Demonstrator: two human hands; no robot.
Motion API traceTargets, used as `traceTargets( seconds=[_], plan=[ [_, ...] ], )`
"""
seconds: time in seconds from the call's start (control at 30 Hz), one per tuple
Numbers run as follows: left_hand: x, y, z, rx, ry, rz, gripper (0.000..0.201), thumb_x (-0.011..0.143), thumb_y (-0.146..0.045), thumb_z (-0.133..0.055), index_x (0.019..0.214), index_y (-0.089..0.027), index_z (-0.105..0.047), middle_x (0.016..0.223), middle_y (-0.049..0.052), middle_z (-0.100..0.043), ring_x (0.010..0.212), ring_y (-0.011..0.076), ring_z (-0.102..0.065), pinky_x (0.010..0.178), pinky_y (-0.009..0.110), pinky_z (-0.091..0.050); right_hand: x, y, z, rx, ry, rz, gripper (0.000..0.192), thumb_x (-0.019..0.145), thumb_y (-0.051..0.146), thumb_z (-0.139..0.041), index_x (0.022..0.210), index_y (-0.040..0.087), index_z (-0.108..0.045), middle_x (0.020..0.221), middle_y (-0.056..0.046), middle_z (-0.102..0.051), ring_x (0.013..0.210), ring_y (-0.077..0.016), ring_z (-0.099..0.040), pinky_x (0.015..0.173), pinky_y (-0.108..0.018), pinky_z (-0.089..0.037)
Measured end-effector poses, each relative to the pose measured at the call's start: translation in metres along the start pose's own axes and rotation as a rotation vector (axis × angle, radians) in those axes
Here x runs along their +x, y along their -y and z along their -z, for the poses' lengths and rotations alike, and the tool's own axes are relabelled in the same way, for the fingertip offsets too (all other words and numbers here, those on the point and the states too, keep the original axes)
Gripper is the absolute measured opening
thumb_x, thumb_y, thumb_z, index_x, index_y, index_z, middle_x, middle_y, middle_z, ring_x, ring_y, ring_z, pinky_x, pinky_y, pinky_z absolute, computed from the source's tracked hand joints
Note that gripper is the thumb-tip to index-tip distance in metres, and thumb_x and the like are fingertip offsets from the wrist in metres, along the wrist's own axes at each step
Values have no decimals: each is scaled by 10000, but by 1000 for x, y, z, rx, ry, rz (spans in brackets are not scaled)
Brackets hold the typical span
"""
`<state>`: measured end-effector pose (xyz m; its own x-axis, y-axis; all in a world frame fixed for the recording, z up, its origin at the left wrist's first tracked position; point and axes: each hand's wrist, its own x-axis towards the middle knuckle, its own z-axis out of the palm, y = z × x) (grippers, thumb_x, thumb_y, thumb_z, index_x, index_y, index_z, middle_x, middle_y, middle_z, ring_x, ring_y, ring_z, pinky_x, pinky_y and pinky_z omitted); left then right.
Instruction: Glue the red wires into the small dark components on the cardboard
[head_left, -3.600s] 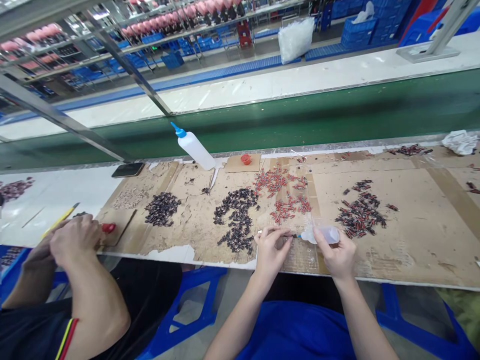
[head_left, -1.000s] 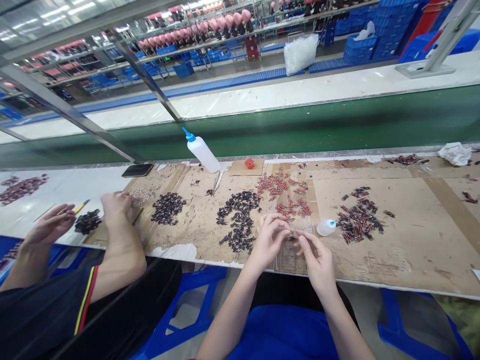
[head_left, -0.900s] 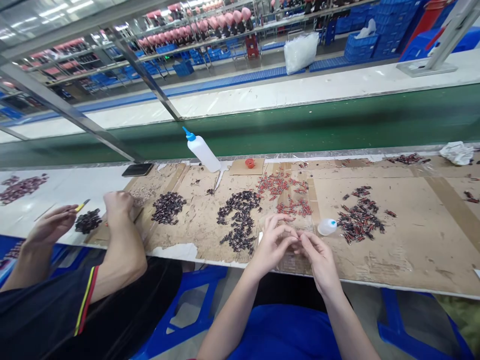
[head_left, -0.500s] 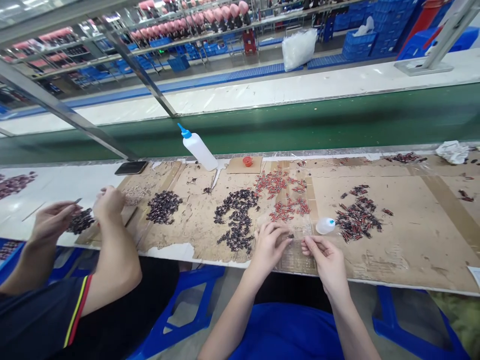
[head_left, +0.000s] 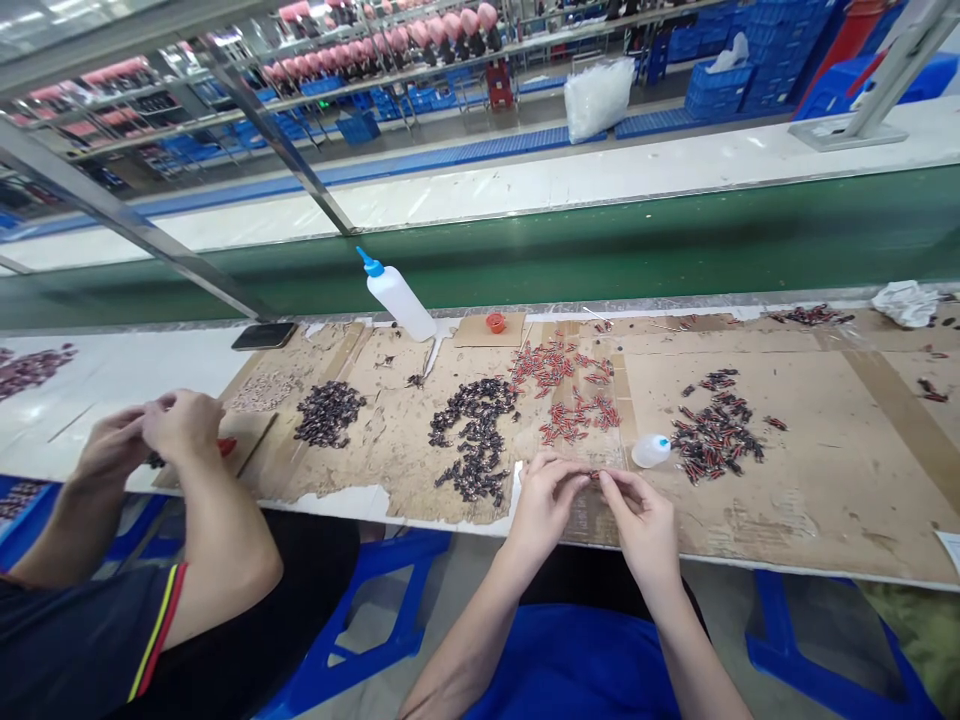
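Observation:
My left hand [head_left: 541,498] and my right hand [head_left: 640,512] meet fingertip to fingertip over the near edge of the cardboard mat [head_left: 810,500], pinching a tiny dark and red part [head_left: 594,476] between them. A small clear bottle with a blue tip [head_left: 650,450] lies on the mat just beyond my right hand. A pile of dark parts [head_left: 474,437] sits left of my left hand. Red parts [head_left: 570,392] are scattered straight ahead, and a mixed dark and red pile [head_left: 712,440] lies to the right.
A co-worker's hands [head_left: 154,435] work at the left by another dark pile [head_left: 328,412]. A white squeeze bottle with a blue nozzle [head_left: 396,296], a red cap [head_left: 495,321] and a phone [head_left: 263,335] sit at the mat's far edge. A green conveyor belt [head_left: 600,250] runs behind.
My right hand put down the small clear bottle on the mat. Both hands then came together on the small part, drew briefly apart, and have closed on it again. The co-worker's hands moved together.

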<state>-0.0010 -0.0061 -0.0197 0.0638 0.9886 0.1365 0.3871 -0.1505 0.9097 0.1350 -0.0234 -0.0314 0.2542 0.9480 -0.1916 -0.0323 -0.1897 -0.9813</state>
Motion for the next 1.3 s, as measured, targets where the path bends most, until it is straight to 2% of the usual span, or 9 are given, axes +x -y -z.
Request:
traceTargets(
  seconds=[0.3, 0.4, 0.67, 0.83, 0.97, 1.1, 1.17, 1.23, 1.3],
  plan=[
    [-2, -12, 2, -110, 22, 40, 109, 843, -200, -629, 873, -204, -734, 871, 55, -725, 908, 192, -625, 843, 326, -512, 0, 8, -3, 167, -2, 14, 379, 592, 533, -797, 707, 175, -750, 732, -73, -746, 681, -217, -704, 657, -365, -619],
    [-2, -15, 3, -111, 42, 47, 116, 846, -215, -614, 887, -198, -722, 888, 57, -722, 915, 190, -628, 848, 323, -505, 3, 9, -2, 207, 5, -3, 343, 572, 464, -832, 767, 189, -771, 722, -57, -746, 640, -193, -686, 632, -355, -616],
    [-6, -26, 2, 65, 39, 107, 76, 826, -210, -618, 836, -219, -693, 886, 42, -714, 906, 204, -622, 883, 372, -456, 1, 14, 8, 151, 132, 38, 317, 620, 468, -806, 770, 193, -764, 818, -67, -746, 748, -212, -703, 751, -375, -598],
    [-7, -30, 2, 104, 94, 150, 97, 847, -200, -590, 860, -223, -684, 923, 36, -704, 940, 215, -616, 907, 401, -430, 2, 15, 9, 166, 95, 33, 422, 627, 454, -807, 932, 203, -658, 682, 0, -680, 615, -146, -634, 637, -292, -561],
    [-8, -33, -1, 146, 114, 137, 122, 865, -202, -569, 892, -238, -682, 911, 27, -706, 932, 221, -607, 912, 430, -415, 1, 12, 7, 222, 46, 61, 449, 633, 453, -801, 921, 242, -530, 642, 47, -634, 596, -124, -606, 613, -251, -531],
    [-6, -38, -4, 85, 151, 74, 120, 869, -219, -575, 903, -246, -686, 914, 35, -716, 953, 219, -604, 904, 399, -436, -4, 11, 17, 144, 38, 112, 413, 682, 446, -769, 946, 244, -524, 686, 30, -642, 623, -134, -620, 643, -271, -539],
    [-2, -38, 3, 82, 194, 47, 149, 868, -222, -587, 971, -260, -688, 929, 36, -723, 1002, 227, -596, 929, 403, -426, -4, 11, 28, 77, -22, 163, 401, 693, 424, -766, 963, 236, -536, 721, 10, -660, 643, -143, -638, 661, -286, -543],
    [3, -33, 18, 148, 190, 36, 212, 866, -222, -598, 1056, -279, -672, 952, 34, -732, 1067, 247, -569, 965, 438, -389, 0, 11, 42, 3, -193, 242, 392, 697, 410, -766, 964, 222, -550, 769, -16, -674, 700, -163, -662, 695, -310, -545],
    [7, -22, 39, 275, 82, 61, 226, 840, -218, -632, 1048, -292, -680, 986, 42, -736, 1115, 281, -531, 980, 485, -343, 9, 13, 58, -75, -419, 329, 382, 731, 425, -732, 990, 200, -564, 866, -59, -687, 784, -192, -670, 753, -358, -541]
  ],
)
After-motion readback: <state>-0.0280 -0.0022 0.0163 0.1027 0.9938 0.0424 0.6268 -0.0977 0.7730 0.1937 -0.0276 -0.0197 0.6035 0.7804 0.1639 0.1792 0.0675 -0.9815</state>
